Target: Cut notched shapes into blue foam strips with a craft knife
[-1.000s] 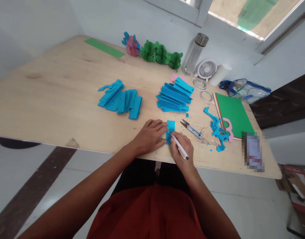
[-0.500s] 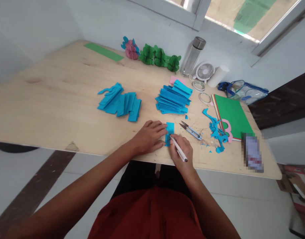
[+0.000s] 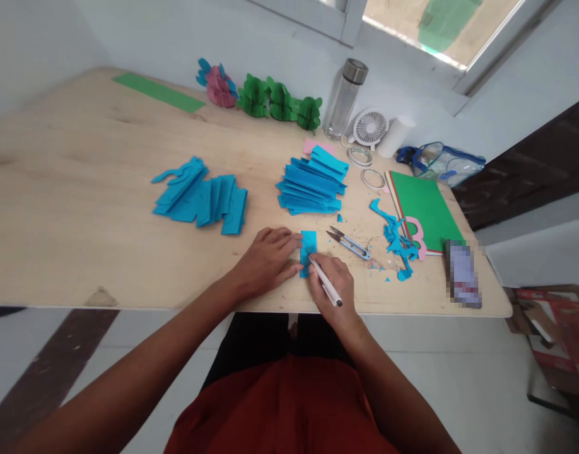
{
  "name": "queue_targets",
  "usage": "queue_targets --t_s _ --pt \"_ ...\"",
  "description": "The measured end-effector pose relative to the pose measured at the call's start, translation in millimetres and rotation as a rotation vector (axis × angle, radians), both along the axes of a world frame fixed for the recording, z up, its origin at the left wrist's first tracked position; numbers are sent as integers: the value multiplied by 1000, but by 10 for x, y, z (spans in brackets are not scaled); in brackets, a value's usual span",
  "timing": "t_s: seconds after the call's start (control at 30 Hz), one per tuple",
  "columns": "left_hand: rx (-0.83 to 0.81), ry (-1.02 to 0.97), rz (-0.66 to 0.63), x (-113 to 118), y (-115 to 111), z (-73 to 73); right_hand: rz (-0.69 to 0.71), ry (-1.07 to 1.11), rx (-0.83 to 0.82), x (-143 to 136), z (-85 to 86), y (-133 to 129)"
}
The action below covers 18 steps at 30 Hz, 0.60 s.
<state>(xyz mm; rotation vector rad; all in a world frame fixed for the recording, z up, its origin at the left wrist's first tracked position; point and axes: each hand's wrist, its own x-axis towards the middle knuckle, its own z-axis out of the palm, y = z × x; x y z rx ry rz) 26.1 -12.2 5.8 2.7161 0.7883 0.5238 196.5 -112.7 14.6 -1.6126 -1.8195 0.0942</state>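
Note:
A small folded strip of blue paper (image 3: 308, 241) lies on the wooden table near its front edge. My left hand (image 3: 269, 260) rests flat beside it, fingers spread, with the fingertips touching the strip's left edge. In my right hand (image 3: 335, 287) is a white pen (image 3: 328, 287), its tip on the strip and its dark end pointing back toward me. Just right of the strip lie blue-handled thread snips (image 3: 349, 243). Beyond it is a stack of folded blue paper pieces (image 3: 311, 186). Farther left is a second fanned group of blue pieces (image 3: 202, 198), with drawn outlines on some.
Blue scraps (image 3: 393, 236) lie beside a green paper pad (image 3: 426, 208) and a phone (image 3: 463, 274). Along the wall stand green paper decorations (image 3: 280, 101), a pink one (image 3: 220, 86), a glass bottle (image 3: 344, 101) and a small fan (image 3: 371, 128). Tape rolls (image 3: 373, 179) lie nearby.
The camera view has turned a little, so the table's things appear shifted left. Both hands keep their places at the strip, and the pen tip stays on it.

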Motion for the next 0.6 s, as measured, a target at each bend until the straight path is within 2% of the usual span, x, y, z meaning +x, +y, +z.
queue_targets --t_s 0.17,0.6 --pt "6 -42 20 24 7 -42 0 -2 -12 -12 19 0" --pt "30 -34 8 -25 -21 -24 6 -33 -15 -19 45 4"
